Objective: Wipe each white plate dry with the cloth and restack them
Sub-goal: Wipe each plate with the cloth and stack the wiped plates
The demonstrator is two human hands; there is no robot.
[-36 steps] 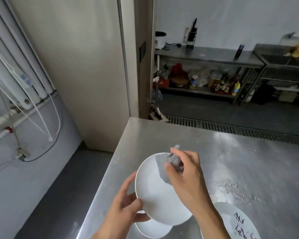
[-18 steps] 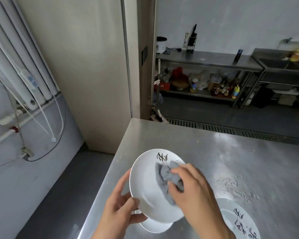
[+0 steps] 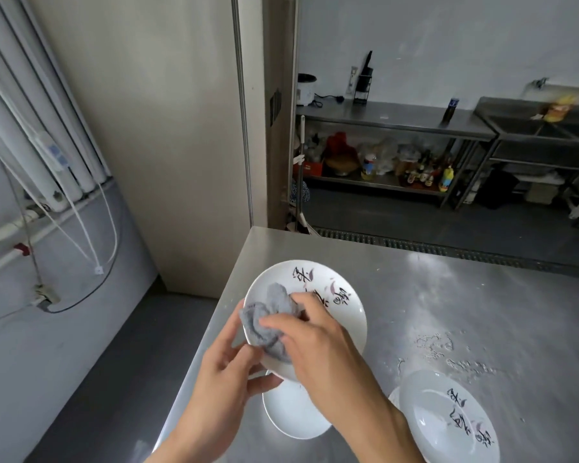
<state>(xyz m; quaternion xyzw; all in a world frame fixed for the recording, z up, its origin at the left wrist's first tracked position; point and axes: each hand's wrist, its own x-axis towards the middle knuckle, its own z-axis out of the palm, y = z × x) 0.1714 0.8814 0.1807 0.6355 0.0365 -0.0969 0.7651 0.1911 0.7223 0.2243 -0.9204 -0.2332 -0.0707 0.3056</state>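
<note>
The left hand (image 3: 228, 372) grips the painted plate (image 3: 335, 295) by its rim, tilted for wiping; the right hand (image 3: 318, 349) clutches the grey cloth (image 3: 268, 319) against it.

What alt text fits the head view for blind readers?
A left hand holds a round white plate with black calligraphy while the right hand wipes it with a crumpled grey cloth. A plain white plate and another calligraphy plate lie on the steel table.

A steel table (image 3: 482, 295) (wet with droplets (image 3: 435, 345)); beyond it, a shelf (image 3: 391, 118) holding bottles (image 3: 423, 170).
</note>
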